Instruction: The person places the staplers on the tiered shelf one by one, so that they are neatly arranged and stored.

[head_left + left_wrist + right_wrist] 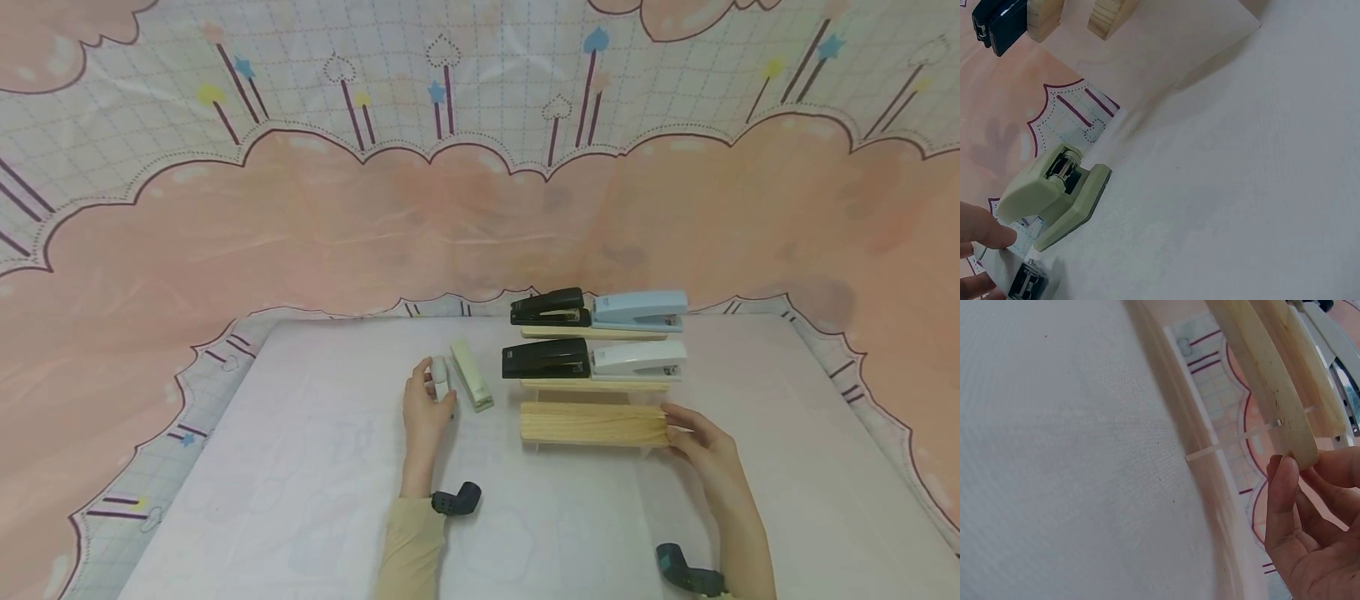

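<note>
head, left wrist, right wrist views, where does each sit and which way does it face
Head: on the head, facing forward and down over the table; left hand and right hand show.
Left wrist: at that wrist, facing the pale green stapler; fingertips show.
Right wrist: at that wrist, facing the wooden board; thumb and fingers show.
Head and left wrist share the pale green stapler.

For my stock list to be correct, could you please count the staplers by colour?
Black staplers: 2
Light blue stapler: 1
White stapler: 1
Pale green stapler: 1
Grey-and-white stapler, in the left hand: 1
Total: 6
</note>
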Demonstrator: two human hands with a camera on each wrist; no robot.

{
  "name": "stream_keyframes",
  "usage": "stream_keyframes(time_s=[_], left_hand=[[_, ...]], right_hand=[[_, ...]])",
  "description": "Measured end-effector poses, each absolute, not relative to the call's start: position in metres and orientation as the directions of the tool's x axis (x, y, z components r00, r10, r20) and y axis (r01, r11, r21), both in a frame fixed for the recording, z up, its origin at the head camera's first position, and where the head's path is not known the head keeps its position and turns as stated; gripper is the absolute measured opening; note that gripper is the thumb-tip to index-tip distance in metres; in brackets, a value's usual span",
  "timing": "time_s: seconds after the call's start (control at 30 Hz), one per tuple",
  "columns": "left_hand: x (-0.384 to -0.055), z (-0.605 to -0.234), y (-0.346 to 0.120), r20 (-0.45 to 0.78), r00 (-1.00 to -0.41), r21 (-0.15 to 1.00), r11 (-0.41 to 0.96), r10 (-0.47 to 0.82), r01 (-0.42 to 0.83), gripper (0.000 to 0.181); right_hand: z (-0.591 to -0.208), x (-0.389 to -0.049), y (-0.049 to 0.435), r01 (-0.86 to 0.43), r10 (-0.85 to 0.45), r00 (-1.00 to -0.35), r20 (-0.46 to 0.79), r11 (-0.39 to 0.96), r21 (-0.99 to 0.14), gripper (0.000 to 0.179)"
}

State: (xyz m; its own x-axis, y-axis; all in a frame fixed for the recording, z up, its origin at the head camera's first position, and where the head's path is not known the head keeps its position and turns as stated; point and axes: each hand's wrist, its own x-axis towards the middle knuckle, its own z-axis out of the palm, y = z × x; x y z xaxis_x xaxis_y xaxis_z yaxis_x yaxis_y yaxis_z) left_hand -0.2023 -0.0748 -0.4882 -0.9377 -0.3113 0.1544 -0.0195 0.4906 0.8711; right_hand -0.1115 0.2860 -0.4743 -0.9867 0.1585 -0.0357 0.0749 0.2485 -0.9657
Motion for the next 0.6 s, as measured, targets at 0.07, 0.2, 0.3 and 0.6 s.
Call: stream_keyframes(time_s=[0.07, 0.2, 0.3, 0.6], left_hand=[[-0.2033, -0.4894, -0.0744, 0.160, -0.936, 0.870, 0.493, -0.314, -0.017, 0.067], [-0.2040, -0.4909, -0.0741, 0.170, -0.932, 0.864, 0.504, -0.321, -0.016, 0.066], [-0.2033, -0.4907, -0.0738, 0.177, -0.930, 0.861, 0.508, -0.322, -0.012, 0.065], [-0.2033, -0.4901, -0.0730, 0.168, -0.924, 0.854, 0.519, -0.344, -0.038, 0.064]], right_hand=[[-0.4746, -0.1116, 0.2861, 0.072, 0.158, -0.987, -0.034, 0.247, -0.966, 0.042], [-0.4751, -0.1115, 0.2863, 0.062, 0.155, -0.988, -0.025, 0.241, -0.969, 0.042], [-0.4752, -0.1113, 0.2863, 0.056, 0.149, -0.989, -0.021, 0.232, -0.971, 0.043], [-0.4749, -0.1125, 0.2865, 0.070, 0.154, -0.987, -0.034, 0.231, -0.971, 0.043]])
